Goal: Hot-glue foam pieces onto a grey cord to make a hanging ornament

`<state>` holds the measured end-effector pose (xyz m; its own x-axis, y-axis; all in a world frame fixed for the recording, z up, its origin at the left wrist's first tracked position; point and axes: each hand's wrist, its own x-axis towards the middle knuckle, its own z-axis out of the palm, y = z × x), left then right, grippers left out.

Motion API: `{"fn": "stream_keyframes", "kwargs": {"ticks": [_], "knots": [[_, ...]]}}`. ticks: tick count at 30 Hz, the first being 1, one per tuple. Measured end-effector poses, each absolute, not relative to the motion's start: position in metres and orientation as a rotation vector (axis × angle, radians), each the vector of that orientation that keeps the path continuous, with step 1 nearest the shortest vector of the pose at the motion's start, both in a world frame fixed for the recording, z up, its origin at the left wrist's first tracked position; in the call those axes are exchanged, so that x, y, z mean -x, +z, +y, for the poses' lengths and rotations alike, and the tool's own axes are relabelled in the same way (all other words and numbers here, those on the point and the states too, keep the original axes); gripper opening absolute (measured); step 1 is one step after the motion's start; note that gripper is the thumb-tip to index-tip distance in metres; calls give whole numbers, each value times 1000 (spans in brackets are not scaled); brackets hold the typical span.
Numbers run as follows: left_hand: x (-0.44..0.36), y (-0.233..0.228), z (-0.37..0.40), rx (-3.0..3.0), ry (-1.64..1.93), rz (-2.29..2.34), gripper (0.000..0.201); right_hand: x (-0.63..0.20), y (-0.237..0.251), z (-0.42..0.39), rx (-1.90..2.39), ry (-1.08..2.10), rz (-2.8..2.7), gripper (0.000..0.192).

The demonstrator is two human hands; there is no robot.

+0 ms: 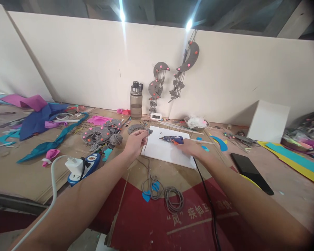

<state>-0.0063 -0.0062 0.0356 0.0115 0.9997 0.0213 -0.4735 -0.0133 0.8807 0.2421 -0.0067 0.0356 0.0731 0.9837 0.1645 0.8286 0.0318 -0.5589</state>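
Bare forearms (91, 190) reach forward; the left hand (136, 142) pinches a small grey piece (150, 132) between its fingers near the white board's far-left corner (151, 129). Over the board (167, 153), the right hand (189, 147) has its fingers wrapped around a glue gun (170, 139), long axis crosswise, nozzle pointing left.

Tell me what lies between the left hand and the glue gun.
In the head view, the small grey piece pinched by the left hand comes first, then a strip of the white board shows before the glue gun.

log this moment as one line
left hand: pinching small grey piece | right hand: holding glue gun | below gun: white board
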Motion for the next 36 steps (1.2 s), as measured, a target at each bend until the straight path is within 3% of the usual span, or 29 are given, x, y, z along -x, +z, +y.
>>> {"fn": "stream_keyframes", "kwargs": {"ticks": [6,9,13,24,36], "knots": [[0,17,-3,-733,1289,926,24,-249,47,-19,1722,504,-1699,8],[3,19,-1,-702,1300,868,23,-228,54,-33,1530,677,-1488,28],[8,23,3,-640,1346,819,19,-191,65,-50,1170,826,-1529,31],[10,25,5,-664,1361,813,17,-176,63,-64,1351,384,-1934,29],[8,23,3,-758,1357,799,27,-176,55,-60,1397,360,-1986,30]]}}
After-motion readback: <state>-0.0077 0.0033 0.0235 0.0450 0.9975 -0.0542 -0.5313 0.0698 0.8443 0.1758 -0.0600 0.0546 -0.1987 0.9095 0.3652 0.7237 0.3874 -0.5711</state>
